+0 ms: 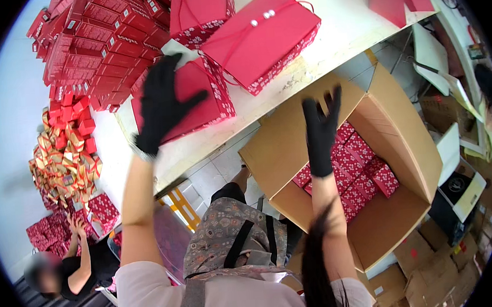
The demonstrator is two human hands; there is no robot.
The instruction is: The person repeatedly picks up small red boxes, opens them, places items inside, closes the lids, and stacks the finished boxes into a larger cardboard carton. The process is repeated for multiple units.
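Note:
My left hand [162, 99], in a black glove, is held with thumb and fingers apart over a red gift box [196, 97] with floral sides; whether it touches the box I cannot tell. Beside it on the table lies another red gift box [260, 38], its cord bearing silvery beads. A third such box [201, 8] sits behind. My right hand [322, 125], gloved too, is raised with fingers spread and nothing in it, above a large open cardboard carton [395, 115]. Inside the carton are several floral-patterned red boxes [356, 163], partly hidden by my right arm.
Small red cartons [112, 47] are stacked high at the table's far left. Gold and red packets [67, 160] are heaped nearer. A co-worker [79, 265] sits at lower left by floral boxes. Red sheets [389, 1] lie at top right; flattened cardboard [429, 256] covers the lower right.

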